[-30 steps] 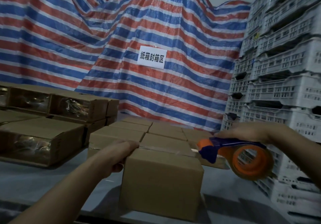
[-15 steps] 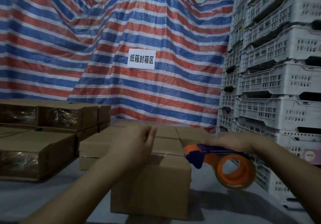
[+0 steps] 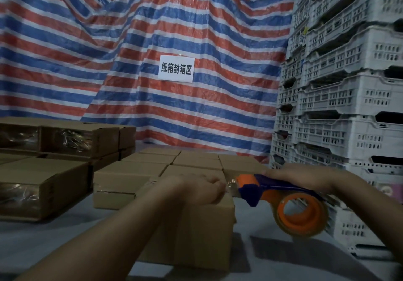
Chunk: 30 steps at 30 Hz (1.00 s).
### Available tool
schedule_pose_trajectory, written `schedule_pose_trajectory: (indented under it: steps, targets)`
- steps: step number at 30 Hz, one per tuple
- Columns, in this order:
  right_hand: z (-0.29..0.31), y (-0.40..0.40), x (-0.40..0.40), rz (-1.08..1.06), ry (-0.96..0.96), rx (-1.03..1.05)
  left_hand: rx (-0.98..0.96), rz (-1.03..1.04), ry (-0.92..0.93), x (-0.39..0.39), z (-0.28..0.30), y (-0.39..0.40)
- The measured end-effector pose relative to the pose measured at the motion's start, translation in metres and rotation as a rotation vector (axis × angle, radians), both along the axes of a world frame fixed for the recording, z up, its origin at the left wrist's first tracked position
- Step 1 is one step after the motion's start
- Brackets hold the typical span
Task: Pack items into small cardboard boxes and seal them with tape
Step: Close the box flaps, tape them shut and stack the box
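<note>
Plastic tarpaulin sheet [image 3: 196, 110]: red, blue, white stripes
Paper sign [image 3: 176, 68]: white, black characters
Small cardboard boxes [image 3: 196, 232]: plain brown
Handheld tape dispenser [image 3: 283, 198]: orange, dark-blue handle
Stacked plastic crates [image 3: 340, 97]: pale grey
Worktop [image 3: 65, 232]: grey

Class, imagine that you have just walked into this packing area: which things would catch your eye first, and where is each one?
The red, white and blue striped tarpaulin fills the background, with a white sign fixed at its middle. In the foreground the right hand holds an orange and blue tape dispenser at the right edge of a cardboard box, on whose top the left hand rests. White plastic crates tower on the right.
</note>
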State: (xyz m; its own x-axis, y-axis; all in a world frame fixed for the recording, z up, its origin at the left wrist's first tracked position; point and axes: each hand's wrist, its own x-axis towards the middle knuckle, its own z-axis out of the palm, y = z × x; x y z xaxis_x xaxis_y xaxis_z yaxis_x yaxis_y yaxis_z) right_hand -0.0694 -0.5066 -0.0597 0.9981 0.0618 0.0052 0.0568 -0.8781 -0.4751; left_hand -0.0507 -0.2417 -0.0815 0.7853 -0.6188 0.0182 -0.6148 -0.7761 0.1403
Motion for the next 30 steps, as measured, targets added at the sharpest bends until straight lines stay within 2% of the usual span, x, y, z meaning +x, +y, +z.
schedule_pose_trajectory:
  steps: [1,4,6,8,10,12,13,14,16,19,23,27,30]
  targets:
    - [0.011,-0.005,-0.016,0.012,0.009,0.029,-0.039,0.013,0.022,0.000,0.000,-0.001]
    - [0.031,-0.001,-0.051,-0.048,0.075,-0.103,-0.108,0.090,0.074,0.000,-0.002,-0.001]
    - [0.040,0.011,-0.064,-0.114,0.036,-0.341,-0.113,0.099,0.087,0.000,-0.001,-0.001]
    - [0.040,0.031,-0.055,-0.091,-0.059,-0.508,-0.157,0.091,0.114,0.002,-0.003,-0.003]
    - [0.035,0.056,-0.049,-0.090,-0.082,-0.804,-0.196,0.093,0.164,0.002,0.000,-0.004]
    - [0.026,0.076,-0.043,-0.115,-0.114,-1.244,-0.181,0.110,0.198,0.003,0.005,-0.005]
    - [0.014,0.079,-0.040,-0.119,-0.116,-1.388,-0.168,0.127,0.202,0.005,0.006,-0.006]
    - [0.002,0.076,-0.035,-0.132,-0.106,-1.450,-0.155,0.149,0.206,0.004,0.007,-0.007]
    - [-0.011,0.060,-0.035,-0.186,-0.157,-1.344,-0.153,0.170,0.219,0.007,0.008,-0.010]
    - [-0.032,0.029,-0.040,-0.263,-0.400,-1.141,-0.180,0.178,0.229,0.005,0.011,-0.012]
    - [-0.080,0.016,-0.049,-0.421,-0.516,-0.900,-0.134,0.182,0.196,0.003,0.009,-0.013]
    - [-0.105,0.016,-0.060,-0.480,-0.506,-0.755,-0.157,0.172,0.124,0.002,0.003,-0.012]
    - [-0.096,0.022,-0.065,-0.492,-0.408,-0.707,-0.208,0.170,0.121,-0.001,0.001,-0.011]
